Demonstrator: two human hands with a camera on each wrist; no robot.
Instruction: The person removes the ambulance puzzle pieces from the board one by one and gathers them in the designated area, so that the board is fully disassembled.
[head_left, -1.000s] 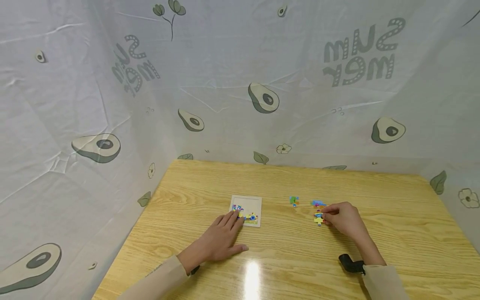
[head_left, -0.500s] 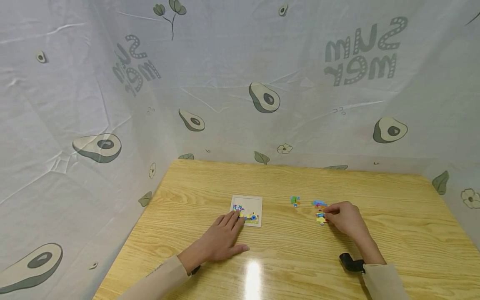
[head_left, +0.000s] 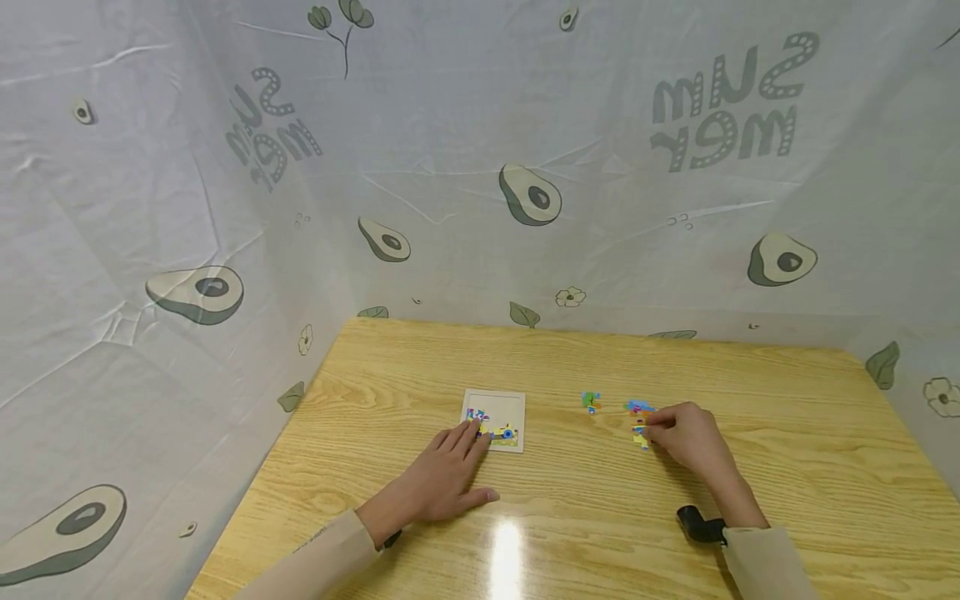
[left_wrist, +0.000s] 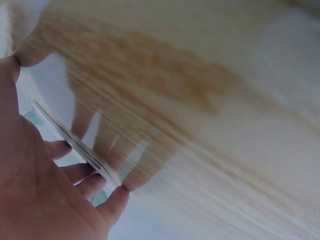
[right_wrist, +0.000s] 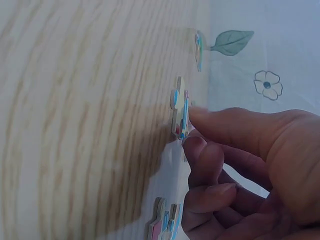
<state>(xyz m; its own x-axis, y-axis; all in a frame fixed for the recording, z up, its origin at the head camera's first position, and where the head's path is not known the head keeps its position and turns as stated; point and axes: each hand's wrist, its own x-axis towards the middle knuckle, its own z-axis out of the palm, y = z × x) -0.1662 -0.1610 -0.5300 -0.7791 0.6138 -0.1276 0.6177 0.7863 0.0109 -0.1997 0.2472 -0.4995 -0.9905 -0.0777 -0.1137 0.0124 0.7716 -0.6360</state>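
Observation:
My left hand [head_left: 442,479] lies with straight fingers spread, its fingertips resting on a small white puzzle board [head_left: 510,406]. Several joined, colourful pieces [head_left: 507,434] sit along the board's lower part, partly covered by those fingers. In the left wrist view the same hand [left_wrist: 55,185] reaches the thin edge of the board [left_wrist: 75,144]. To the right, my right hand [head_left: 690,440] pinches a yellow and blue jigsaw piece [head_left: 640,440] between thumb and forefinger. The right wrist view has this piece [right_wrist: 179,111] at the tips of thumb and forefinger of that hand [right_wrist: 240,165].
A green and blue jigsaw piece [head_left: 590,402] lies between board and right hand. A blue and orange piece [head_left: 639,407] lies just beyond the right fingertips. The wooden table [head_left: 570,500] ends at a patterned curtain [head_left: 450,267] behind and at the sides.
The yellow and blue jigsaw piece in my right fingers now looks narrower, as if turned or tilted. My left hand stays still on the board.

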